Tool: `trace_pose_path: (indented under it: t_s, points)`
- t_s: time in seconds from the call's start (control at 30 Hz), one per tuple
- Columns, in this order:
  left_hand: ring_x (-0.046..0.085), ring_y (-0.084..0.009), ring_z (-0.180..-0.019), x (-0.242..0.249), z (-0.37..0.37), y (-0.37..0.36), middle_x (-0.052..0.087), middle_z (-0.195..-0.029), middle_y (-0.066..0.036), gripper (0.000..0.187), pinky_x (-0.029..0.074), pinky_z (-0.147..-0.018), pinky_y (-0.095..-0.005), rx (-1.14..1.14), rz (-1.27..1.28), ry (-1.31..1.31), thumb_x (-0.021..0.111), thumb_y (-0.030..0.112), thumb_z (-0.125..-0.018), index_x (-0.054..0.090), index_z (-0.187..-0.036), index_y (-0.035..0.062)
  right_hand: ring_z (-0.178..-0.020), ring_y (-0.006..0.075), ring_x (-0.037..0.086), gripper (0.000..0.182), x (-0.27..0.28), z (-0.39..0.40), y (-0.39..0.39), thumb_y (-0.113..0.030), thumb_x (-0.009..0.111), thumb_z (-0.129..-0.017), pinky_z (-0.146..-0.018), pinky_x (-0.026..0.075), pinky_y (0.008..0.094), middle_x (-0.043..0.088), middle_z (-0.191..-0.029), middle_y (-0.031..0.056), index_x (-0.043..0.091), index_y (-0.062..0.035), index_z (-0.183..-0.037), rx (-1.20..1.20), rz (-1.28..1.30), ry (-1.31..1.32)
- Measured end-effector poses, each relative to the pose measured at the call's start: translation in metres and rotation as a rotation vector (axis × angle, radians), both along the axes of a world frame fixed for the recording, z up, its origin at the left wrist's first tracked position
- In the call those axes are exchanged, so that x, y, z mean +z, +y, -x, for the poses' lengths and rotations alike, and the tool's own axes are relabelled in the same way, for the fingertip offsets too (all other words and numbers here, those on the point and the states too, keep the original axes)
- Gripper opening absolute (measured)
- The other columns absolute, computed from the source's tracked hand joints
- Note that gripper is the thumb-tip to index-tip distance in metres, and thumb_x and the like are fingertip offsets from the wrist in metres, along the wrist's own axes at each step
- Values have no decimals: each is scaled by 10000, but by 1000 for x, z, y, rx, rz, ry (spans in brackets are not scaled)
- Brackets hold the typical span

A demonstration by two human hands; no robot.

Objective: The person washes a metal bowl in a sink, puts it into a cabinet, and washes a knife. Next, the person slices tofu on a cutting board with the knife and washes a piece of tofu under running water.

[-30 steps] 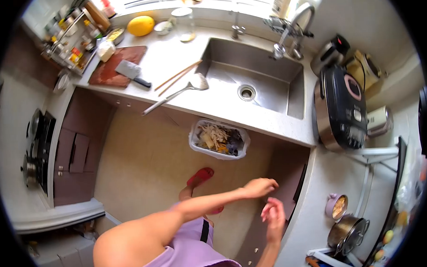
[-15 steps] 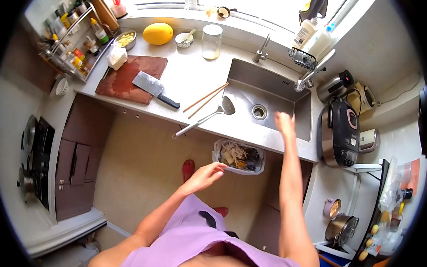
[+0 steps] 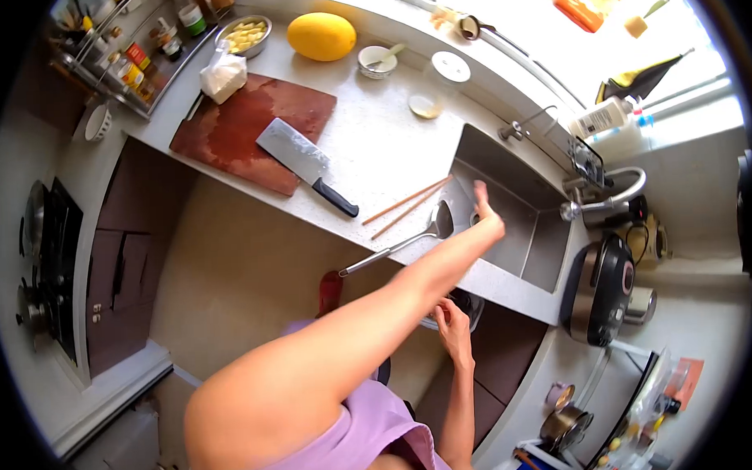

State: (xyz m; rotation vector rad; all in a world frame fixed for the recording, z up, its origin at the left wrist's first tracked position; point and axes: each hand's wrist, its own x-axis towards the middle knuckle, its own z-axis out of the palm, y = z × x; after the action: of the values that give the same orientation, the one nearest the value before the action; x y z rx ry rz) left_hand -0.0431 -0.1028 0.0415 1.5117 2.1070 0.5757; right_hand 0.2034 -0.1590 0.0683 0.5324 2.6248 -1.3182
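Left hand [image 3: 487, 211] outstretched, empty, over sink [image 3: 521, 226] in pale kitchen counter [image 3: 393, 139]; right hand [image 3: 454, 327] curled, hold unclear

Strong daylight enters through the far window [image 3: 552, 46], its panes burnt out to white. The pale countertop [image 3: 389, 143] is brightly lit, while the brown cabinet doors [image 3: 112, 265] at left sit in shade. Soft sheen marks the steel sink [image 3: 527, 236]. Fisheye distortion bows the straight edges — black fills the corners — and the left hand [image 3: 489, 217] looks slightly smeared.
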Motion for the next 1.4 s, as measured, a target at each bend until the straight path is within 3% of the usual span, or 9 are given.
trace_pose_path:
  t_s: [0.07, 0.2, 0.47, 0.63, 0.93, 1.13, 1.2, 1.27, 1.4]
  points:
    - [625, -375, -971, -11, -10, -34, 644, -1132, -157, 461, 395, -969, -510, 82, 42, 104, 588, 386, -871, 581, -1252, 126, -815, 121, 639, 213, 4, 10, -1, -110, 545, -952, -745, 504, 267, 680, -905, 102, 615, 11, -1113, 89, 6, 4]
    - [641, -287, -972, 8, -46, -179, 653, -1056, -144, 276, 509, -800, -344, 604, -778, -376, 563, 131, -908, 599, -1163, 33, -842, 186, 670, 214, -2, 54, 1, -102, 539, -948, -759, 509, 286, 691, -939, 127, 612, -2, -1123, 220, 26, 85]
    - [670, -221, -915, -16, -161, -521, 685, -998, -116, 215, 523, -793, -322, 1417, -199, -167, 559, 69, -901, 633, -1102, 54, -971, 325, 598, 302, -78, 199, -99, -188, 608, -908, -820, 490, 407, 613, -1049, 194, 577, 10, -1134, 444, -44, 530]
    - [666, -183, -886, 30, -199, -561, 685, -956, -110, 215, 523, -760, -297, 1738, -238, -57, 536, 93, -937, 609, -1138, 73, -907, 407, 571, 415, -117, 258, -163, -301, 674, -845, -781, 466, 461, 598, -981, 249, 538, 31, -1053, 589, -331, 347]
    - [549, -169, -1044, -4, -81, -297, 578, -1190, -144, 413, 445, -893, -302, 1316, -644, -809, 494, 252, -998, 426, -1321, 3, -933, 411, 552, 271, -65, 163, -106, -82, 627, -858, -796, 444, 443, 557, -983, 246, 501, 28, -1072, 212, 82, 504]
    - [626, -178, -775, -7, -84, -106, 552, -890, -84, 146, 533, -685, -314, 1069, -917, -1127, 414, 178, -1008, 355, -1021, 45, -1013, 277, 591, 402, 18, 87, 84, -179, 641, -883, -839, 480, 349, 601, -1046, 143, 501, -31, -1229, 306, -99, 621]
    - [626, -177, -683, 22, -88, -71, 514, -853, -48, 140, 538, -543, -321, 1052, -716, -1272, 407, 207, -1011, 363, -1010, 74, -874, 181, 646, 339, -10, 73, 176, -278, 548, -962, -725, 510, 284, 641, -994, 98, 514, -64, -1222, -249, 546, 363]
    - [563, -151, -549, -3, -80, -19, 505, -845, -35, 139, 494, -451, -301, 1040, -578, -1413, 407, 238, -1013, 380, -1005, 101, -650, 131, 639, 354, -30, 86, 289, -385, 427, -1007, -552, 468, 223, 666, -869, 96, 513, -75, -1156, -669, 394, 454]
    - [510, -135, -503, -38, -66, 65, 534, -833, -50, 170, 452, -420, -282, 1012, -384, -1478, 399, 263, -1016, 402, -1006, 94, -573, 183, 635, 539, -36, 180, 450, -460, 447, -968, -552, 498, 295, 646, -741, 119, 385, -2, -1247, -792, 114, 409]
